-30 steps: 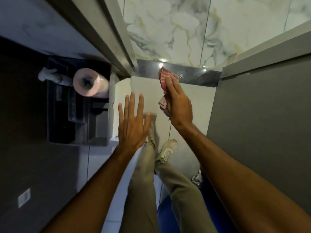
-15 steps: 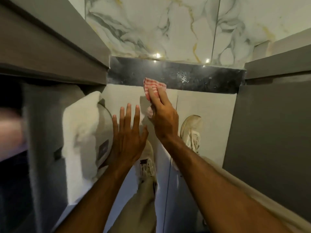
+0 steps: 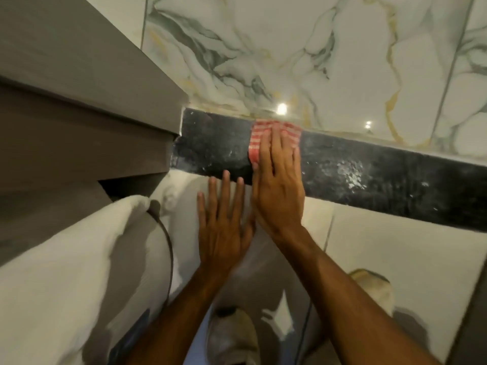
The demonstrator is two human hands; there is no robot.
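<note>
A red-and-white checked cloth (image 3: pixel 259 138) lies flat against the black skirting strip (image 3: pixel 369 175) at the foot of the marble wall. My right hand (image 3: pixel 279 185) presses it there with straight fingers laid over it. Most of the cloth is hidden under that hand. My left hand (image 3: pixel 224 222) is just to the left and lower, fingers spread and straight, over the pale floor tile, holding nothing. Whitish smears show on the strip to the right of the cloth.
A white toilet (image 3: pixel 79 272) fills the lower left, under a grey partition (image 3: pixel 79 101). The marble wall (image 3: pixel 303 48) rises beyond the strip. My shoes (image 3: pixel 232 335) stand on the pale floor tiles (image 3: pixel 395 254). A grey panel edge (image 3: pixel 471 312) closes the right side.
My right hand has moved the cloth up from the floor tile onto the black strip and flattened over it. The view has swung forward and closer; my left hand followed alongside.
</note>
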